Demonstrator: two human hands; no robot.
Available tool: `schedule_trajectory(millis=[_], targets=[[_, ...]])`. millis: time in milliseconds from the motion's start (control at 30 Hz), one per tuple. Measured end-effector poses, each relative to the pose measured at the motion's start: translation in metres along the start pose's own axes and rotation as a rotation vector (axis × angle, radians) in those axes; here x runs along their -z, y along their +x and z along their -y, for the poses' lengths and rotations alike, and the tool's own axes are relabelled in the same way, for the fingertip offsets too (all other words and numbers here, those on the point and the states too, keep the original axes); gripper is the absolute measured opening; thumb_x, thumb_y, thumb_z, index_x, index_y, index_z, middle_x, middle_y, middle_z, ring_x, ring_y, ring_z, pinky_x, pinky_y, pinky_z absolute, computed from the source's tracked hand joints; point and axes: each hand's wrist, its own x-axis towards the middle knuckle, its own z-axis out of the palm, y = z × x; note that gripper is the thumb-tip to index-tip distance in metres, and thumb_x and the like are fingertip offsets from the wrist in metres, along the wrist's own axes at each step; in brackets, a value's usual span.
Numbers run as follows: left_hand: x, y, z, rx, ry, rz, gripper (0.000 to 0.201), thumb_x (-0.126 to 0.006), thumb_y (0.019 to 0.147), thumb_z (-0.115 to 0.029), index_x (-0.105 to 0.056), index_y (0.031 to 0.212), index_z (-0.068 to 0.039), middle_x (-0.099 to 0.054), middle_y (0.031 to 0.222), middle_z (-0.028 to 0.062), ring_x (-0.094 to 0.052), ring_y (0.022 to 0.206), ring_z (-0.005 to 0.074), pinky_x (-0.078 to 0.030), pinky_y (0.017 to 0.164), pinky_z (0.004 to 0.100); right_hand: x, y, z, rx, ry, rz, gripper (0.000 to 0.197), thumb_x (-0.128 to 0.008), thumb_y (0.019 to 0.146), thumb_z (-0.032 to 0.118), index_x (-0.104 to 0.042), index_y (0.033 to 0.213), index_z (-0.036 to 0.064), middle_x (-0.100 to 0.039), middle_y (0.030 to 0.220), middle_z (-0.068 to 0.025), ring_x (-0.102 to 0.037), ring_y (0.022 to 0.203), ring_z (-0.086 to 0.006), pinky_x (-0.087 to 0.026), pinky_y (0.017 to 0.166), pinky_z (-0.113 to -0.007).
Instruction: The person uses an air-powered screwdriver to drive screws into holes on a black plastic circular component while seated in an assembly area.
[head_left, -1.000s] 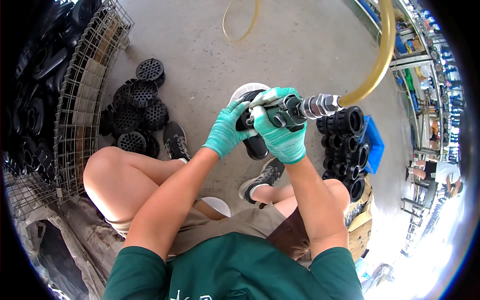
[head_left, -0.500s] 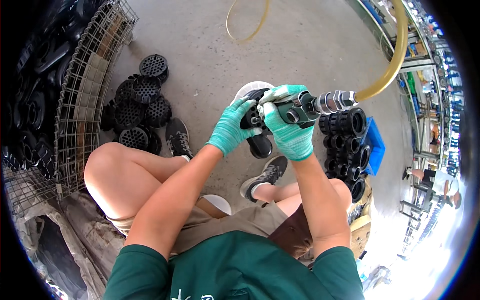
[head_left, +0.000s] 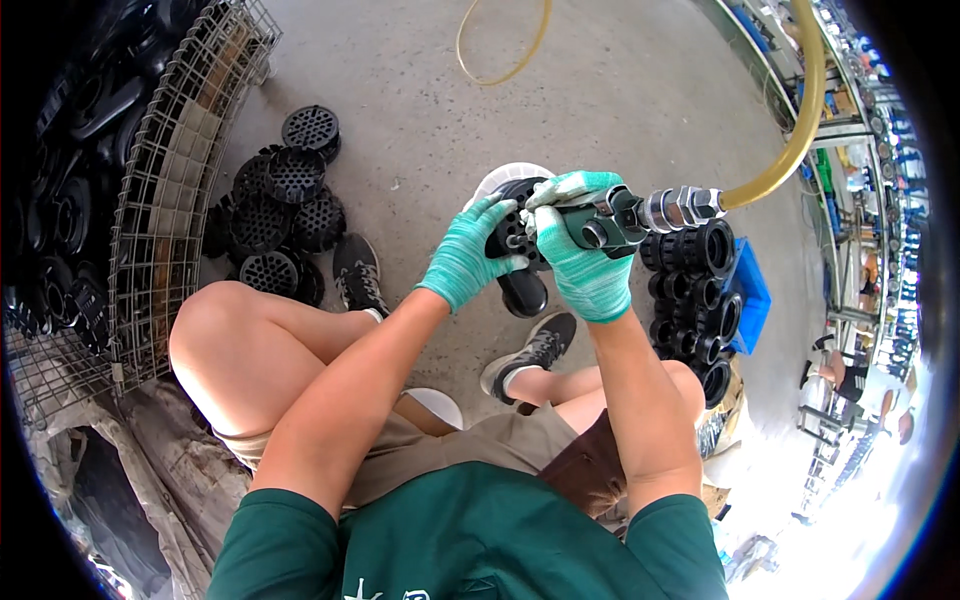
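Note:
Both of my hands wear green-and-white knit gloves. My left hand (head_left: 467, 255) is closed on the left side of a black plastic fitting (head_left: 522, 293), which has a round holed face and a rounded stub toward me. My right hand (head_left: 585, 278) is wrapped around a dark green air tool (head_left: 612, 222), whose front end is right at the fitting. Whether the tip touches it is hidden by my fingers. From the tool's metal coupling (head_left: 680, 209) runs a yellow air hose (head_left: 780, 180). A white round rim (head_left: 515, 172) shows beneath the fitting.
Black perforated round covers (head_left: 272, 215) lie piled on the floor to the left, beside a wire cage (head_left: 165, 215) full of black parts. At right, black ring-shaped parts (head_left: 700, 300) are stacked against a blue crate (head_left: 752, 295). Another person (head_left: 865, 385) is far right.
My hands, the fitting and the air tool have shifted very slightly to the right. The hose has swung a little right. The far person has changed posture.

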Motion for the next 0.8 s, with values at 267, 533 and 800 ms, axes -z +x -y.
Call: schedule_trajectory(millis=[267, 533, 800], targets=[[0.002, 0.001, -0.005, 0.030, -0.017, 0.040, 0.091, -0.095, 0.055, -0.005, -0.057, 0.138, -0.008, -0.052, 0.144, 0.0139, -0.054, 0.128, 0.0313, -0.049, 0.110, 0.0385, 0.001, -0.001, -0.002, -0.002, 0.025, 0.045, 0.037, -0.064, 0.080, -0.016, -0.054, 0.107, 0.0061, -0.067, 0.097, -0.0102, -0.068, 0.089, -0.0172, -0.059, 0.079, -0.032], [0.004, -0.002, -0.011, -0.083, 0.185, -0.004, 0.091, -0.096, 0.055, -0.008, -0.058, 0.138, -0.008, -0.051, 0.144, 0.0149, -0.054, 0.129, 0.0328, -0.047, 0.112, 0.0388, 0.003, -0.004, -0.003, -0.047, -0.042, -0.007, 0.035, -0.064, 0.080, -0.017, -0.055, 0.106, 0.0055, -0.068, 0.097, -0.0105, -0.068, 0.087, -0.0165, -0.059, 0.077, -0.031], [0.003, -0.001, -0.006, -0.089, 0.195, -0.005, 0.091, -0.096, 0.056, -0.014, -0.057, 0.139, -0.008, -0.052, 0.145, 0.0184, -0.052, 0.131, 0.0368, -0.045, 0.113, 0.0421, 0.006, -0.004, -0.008, 0.004, -0.096, 0.004, 0.034, -0.064, 0.081, -0.016, -0.053, 0.105, 0.0056, -0.069, 0.096, -0.0111, -0.068, 0.087, -0.0160, -0.059, 0.076, -0.030]])
